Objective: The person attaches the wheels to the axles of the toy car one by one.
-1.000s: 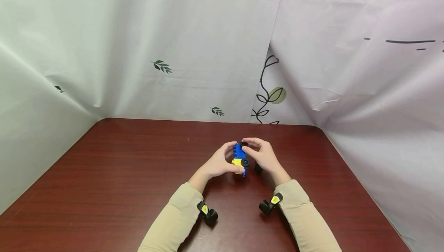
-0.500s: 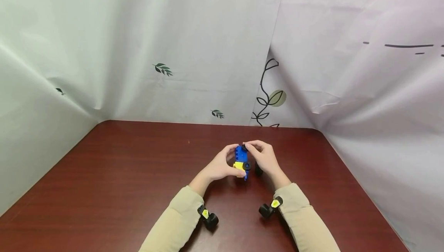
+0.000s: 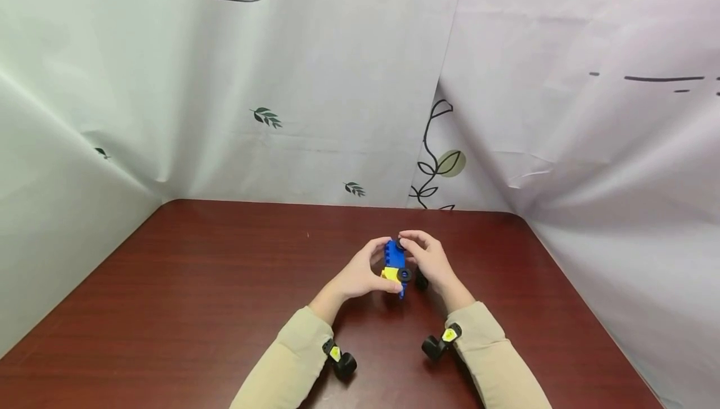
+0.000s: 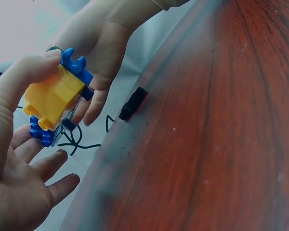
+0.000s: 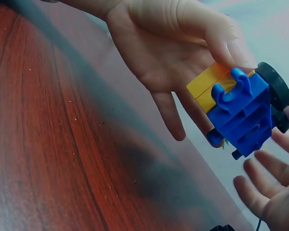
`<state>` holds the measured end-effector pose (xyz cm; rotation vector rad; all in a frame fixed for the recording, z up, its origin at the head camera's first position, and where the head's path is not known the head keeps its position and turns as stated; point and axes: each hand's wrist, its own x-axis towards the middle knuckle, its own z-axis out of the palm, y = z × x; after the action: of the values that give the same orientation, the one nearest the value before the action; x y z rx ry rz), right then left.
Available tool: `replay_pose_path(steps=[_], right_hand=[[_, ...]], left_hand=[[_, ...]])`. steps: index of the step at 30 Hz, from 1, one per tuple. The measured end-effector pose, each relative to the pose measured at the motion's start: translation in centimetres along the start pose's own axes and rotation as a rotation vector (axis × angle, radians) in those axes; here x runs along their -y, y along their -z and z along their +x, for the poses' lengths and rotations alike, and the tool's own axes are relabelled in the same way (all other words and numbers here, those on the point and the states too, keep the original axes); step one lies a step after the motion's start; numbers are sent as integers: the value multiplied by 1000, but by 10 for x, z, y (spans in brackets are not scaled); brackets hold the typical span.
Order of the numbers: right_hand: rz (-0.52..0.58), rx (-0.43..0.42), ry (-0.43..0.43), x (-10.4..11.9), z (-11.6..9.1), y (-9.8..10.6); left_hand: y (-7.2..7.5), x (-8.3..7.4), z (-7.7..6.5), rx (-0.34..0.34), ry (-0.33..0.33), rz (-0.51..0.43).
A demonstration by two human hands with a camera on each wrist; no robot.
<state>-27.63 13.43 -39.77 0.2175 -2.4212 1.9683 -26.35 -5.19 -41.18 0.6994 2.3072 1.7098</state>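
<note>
In the head view a toy car [image 3: 395,256] of blue and yellow building blocks is held above the table. My left hand [image 3: 357,276] grips it, thumb over the yellow block [image 3: 390,273] and fingers round the far end. My right hand [image 3: 430,260] pinches the far black wheel [image 3: 400,244] between thumb and fingers. A nearer wheel [image 3: 404,274] sits on the same side of the car. On the opposite side of the blue base [image 5: 245,118], bare axle pegs [image 5: 215,136] stick out in the right wrist view. A black piece [image 4: 133,103] lies on the table.
The dark red wooden table [image 3: 225,284] has a far edge against a white cloth backdrop [image 3: 315,84] printed with leaves. Black wrist cameras [image 3: 344,365] are strapped to both beige sleeves [image 3: 287,359].
The right thumb has shifted onto the far wheel. Both hands and the car sit slightly lower and further right in the head view, while the backdrop also shifts down.
</note>
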Motion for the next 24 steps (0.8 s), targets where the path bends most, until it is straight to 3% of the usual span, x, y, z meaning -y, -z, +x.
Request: replay_pose_path(steps=[10, 24], right_hand=[[125, 139, -196, 6, -2, 1], [286, 130, -243, 4, 1, -1]], left_hand=[[-2, -1, 0, -12, -21, -21], [-1, -1, 1, -8, -36, -9]])
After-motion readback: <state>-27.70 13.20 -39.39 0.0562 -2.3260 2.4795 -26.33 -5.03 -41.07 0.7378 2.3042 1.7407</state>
